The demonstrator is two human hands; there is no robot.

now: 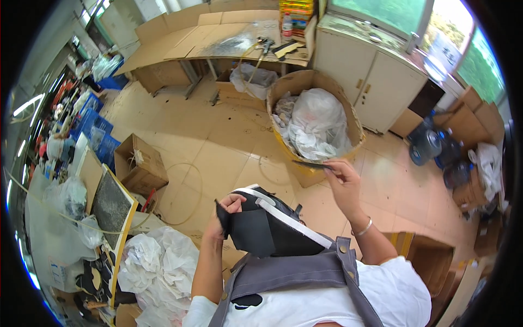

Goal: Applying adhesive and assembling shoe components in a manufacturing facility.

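Observation:
Close to my body is a black item (291,235) with white bands along its edges; its exact kind I cannot make out. A smooth flat black piece (250,231) covers its left side. My left hand (233,204) curls its fingers at the left edge of these black pieces and grips them. Out to the right and farther forward, my right hand (343,179) is raised over the floor. Between its thumb and fingers it pinches a thin dark strip (310,164), seen nearly edge-on. A grey apron (294,271) lies below the black item.
Ahead stands a round cardboard bin (276,90) with plastic bags. Behind it is a cardboard-covered bench (190,43) with a spray gun (265,44). An open carton (144,166) and white plastic bags (158,267) are at left. Water jugs (425,147) stand right, a hose (199,188) on the floor.

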